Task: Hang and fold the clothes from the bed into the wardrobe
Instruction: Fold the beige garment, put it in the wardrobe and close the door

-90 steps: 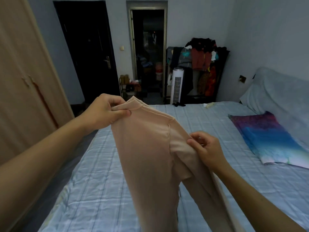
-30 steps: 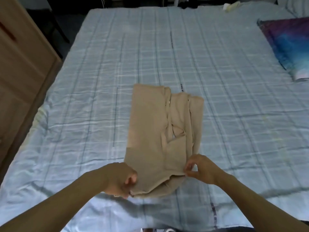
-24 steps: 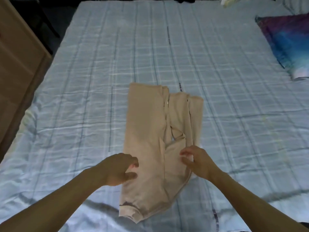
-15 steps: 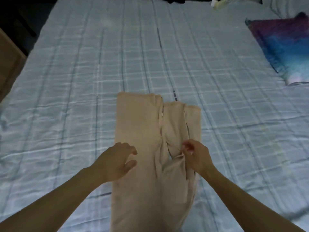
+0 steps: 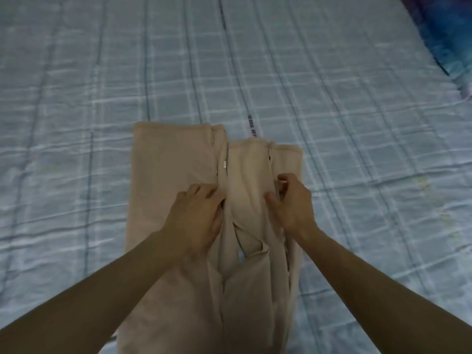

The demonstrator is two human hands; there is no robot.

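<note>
Folding step under way: the beige soft-cotton trousers (image 5: 173,175) are lying flat on the pale blue checked bed (image 5: 332,98), at its near middle. The left hand (image 5: 196,215) is pressing the centre seam, fingers (image 5: 204,191) together and laid on the cloth. The right hand (image 5: 293,203) is pinching a fold, fingers curled. Next, probably, comes smoothing and then folding one leg over the other.

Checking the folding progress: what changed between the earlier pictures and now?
The beige trousers, held up earlier, now lie flat on the bed. Both hands moved from their near end to the middle: left hand presses, right hand pinches a fold. The colourful cloth stayed put.
</note>
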